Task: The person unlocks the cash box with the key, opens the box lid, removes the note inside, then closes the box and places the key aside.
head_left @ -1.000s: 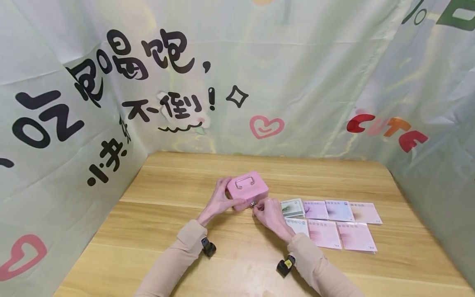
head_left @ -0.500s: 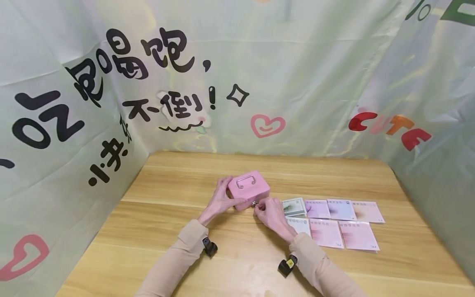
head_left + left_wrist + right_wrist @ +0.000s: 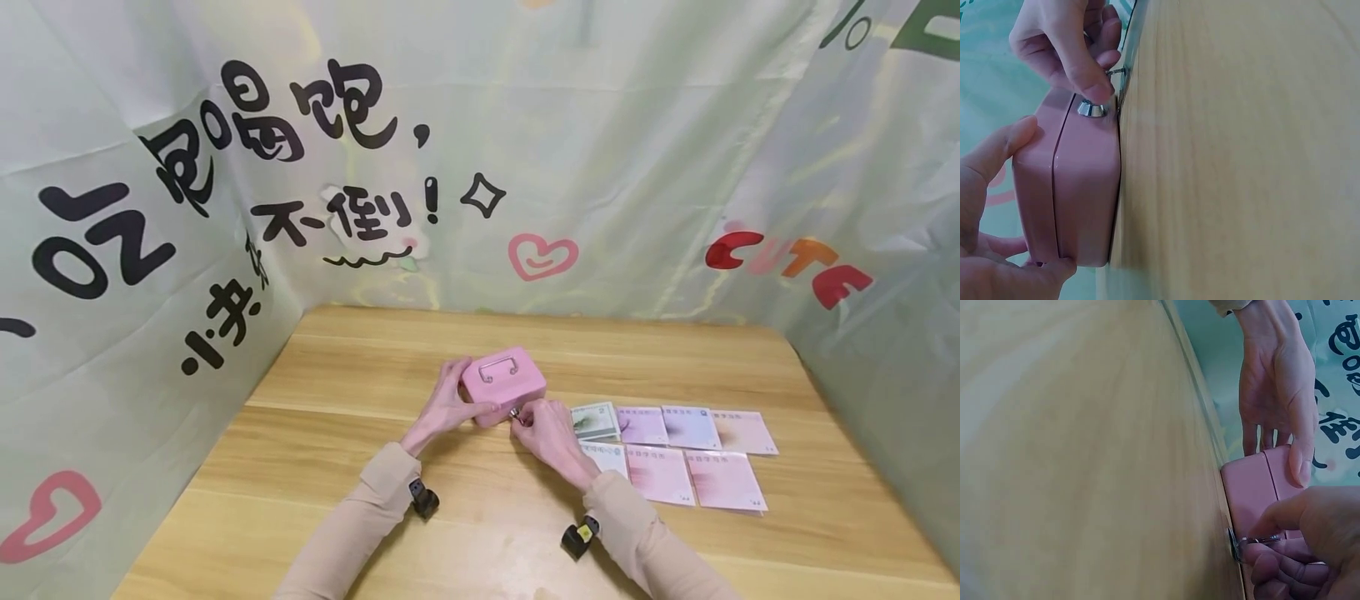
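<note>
A small pink cash box [image 3: 520, 385] with a wire handle on its lid stands closed on the table. My left hand [image 3: 447, 410] grips it at its left side, with the thumb over the lid's front edge. At the front, my right hand [image 3: 551, 435] pinches a key, mostly hidden by the fingers, at the silver lock [image 3: 1091, 109]. A ring with a second metal key [image 3: 1234, 544] hangs below those fingertips in the right wrist view. Whether the key is turned cannot be seen.
Several banknotes [image 3: 660, 477] lie in two rows on the wooden table [image 3: 360, 367], just right of my right hand. The right forearm partly covers the nearest one. Printed cloth [image 3: 615, 183] hangs round the table's back and sides.
Both hands keep their places on the box and at the lock. Only the head view has shifted very slightly.
</note>
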Available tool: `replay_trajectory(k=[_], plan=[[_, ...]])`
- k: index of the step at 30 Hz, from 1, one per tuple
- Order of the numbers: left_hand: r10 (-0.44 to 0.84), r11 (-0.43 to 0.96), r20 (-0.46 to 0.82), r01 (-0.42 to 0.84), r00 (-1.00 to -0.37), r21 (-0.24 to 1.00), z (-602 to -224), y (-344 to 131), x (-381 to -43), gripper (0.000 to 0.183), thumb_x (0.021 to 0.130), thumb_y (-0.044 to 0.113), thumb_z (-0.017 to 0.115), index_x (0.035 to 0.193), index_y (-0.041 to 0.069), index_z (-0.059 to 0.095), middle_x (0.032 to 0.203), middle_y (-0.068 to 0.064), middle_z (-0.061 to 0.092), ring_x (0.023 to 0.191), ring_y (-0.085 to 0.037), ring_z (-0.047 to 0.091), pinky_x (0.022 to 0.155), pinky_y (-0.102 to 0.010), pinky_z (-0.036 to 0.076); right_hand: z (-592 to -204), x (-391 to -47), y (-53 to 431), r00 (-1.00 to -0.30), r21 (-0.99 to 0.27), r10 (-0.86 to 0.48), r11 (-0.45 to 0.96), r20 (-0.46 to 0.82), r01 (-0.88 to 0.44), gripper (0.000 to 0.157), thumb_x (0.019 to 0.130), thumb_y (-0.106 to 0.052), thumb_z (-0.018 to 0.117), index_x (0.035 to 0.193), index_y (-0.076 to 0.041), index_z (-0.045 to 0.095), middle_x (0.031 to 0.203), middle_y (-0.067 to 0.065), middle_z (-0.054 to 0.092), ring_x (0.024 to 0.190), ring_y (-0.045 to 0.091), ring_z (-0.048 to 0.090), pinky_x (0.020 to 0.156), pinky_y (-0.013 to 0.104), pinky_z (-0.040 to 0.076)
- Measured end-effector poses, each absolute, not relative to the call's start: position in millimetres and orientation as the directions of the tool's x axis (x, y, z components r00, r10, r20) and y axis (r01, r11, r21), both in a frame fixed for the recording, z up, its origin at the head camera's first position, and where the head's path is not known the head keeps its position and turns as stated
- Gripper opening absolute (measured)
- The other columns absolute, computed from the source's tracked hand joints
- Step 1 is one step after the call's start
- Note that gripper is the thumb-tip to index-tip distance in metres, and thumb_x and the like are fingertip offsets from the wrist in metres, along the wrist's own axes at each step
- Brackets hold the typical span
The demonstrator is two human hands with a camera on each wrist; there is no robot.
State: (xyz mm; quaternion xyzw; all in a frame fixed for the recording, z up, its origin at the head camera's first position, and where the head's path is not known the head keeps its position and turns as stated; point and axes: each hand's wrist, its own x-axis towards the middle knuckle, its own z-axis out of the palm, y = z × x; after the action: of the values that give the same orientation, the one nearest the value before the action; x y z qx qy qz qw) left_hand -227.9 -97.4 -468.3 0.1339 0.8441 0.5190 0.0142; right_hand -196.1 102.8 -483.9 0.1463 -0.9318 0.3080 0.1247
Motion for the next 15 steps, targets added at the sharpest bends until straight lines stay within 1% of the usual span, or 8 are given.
replay_trajectory(k=[3,6,11,15], plan=[[0.235,0.42,0.107,0.2,-0.966,0.886,-468.0,-97.4,-227.3,0.094,0.075,0.017,0.088,0.151,-0.004,0.037,0.146,-0.025,0.039,0.133,-0.041,0.046,0.121,-0.059,0.033,-483.5,-196.8,102.1,-0.919,-0.525,-0.21,0.769,0.333,-0.365,0.023,0.079,-0.006,0.072,0.057,-0.013,0.066,0.05,-0.005,0.056,0.048,0.005,0.039,0.045,0.018,0.028],[0.225,0.404,0.11,0.195,-0.968,0.894,-467.6,-97.4,-227.1,0.094,0.075,0.016,0.088,0.151,-0.005,0.036,0.145,-0.026,0.039,0.133,-0.041,0.046,0.121,-0.06,0.033,-483.5,-197.4,101.9,-0.91,-0.515,-0.22,0.766,0.351,-0.384,0.028,0.079,-0.003,0.07,0.054,-0.013,0.062,0.047,-0.006,0.051,0.047,0.004,0.036,0.045,0.017,0.025],[0.221,0.398,0.109,0.192,-0.969,0.897,-467.6,-97.6,-226.7,0.091,0.075,0.015,0.088,0.149,-0.004,0.039,0.144,-0.025,0.04,0.13,-0.041,0.047,0.12,-0.059,0.035,-484.8,-196.4,101.9,-0.913,-0.536,-0.217,0.752,0.347,-0.382,0.024,0.076,0.002,0.066,0.056,-0.012,0.064,0.046,-0.005,0.051,0.045,0.003,0.036,0.043,0.017,0.026],[0.22,0.402,0.102,0.186,-0.97,0.896,-468.6,-98.7,-227.4,0.093,0.075,0.017,0.088,0.151,-0.004,0.037,0.146,-0.026,0.039,0.132,-0.041,0.046,0.121,-0.059,0.034,-485.8,-194.2,102.9,-0.933,-0.59,-0.184,0.732,0.311,-0.341,0.02,0.075,0.0,0.067,0.059,-0.011,0.068,0.051,-0.003,0.059,0.048,0.004,0.04,0.045,0.017,0.031]])
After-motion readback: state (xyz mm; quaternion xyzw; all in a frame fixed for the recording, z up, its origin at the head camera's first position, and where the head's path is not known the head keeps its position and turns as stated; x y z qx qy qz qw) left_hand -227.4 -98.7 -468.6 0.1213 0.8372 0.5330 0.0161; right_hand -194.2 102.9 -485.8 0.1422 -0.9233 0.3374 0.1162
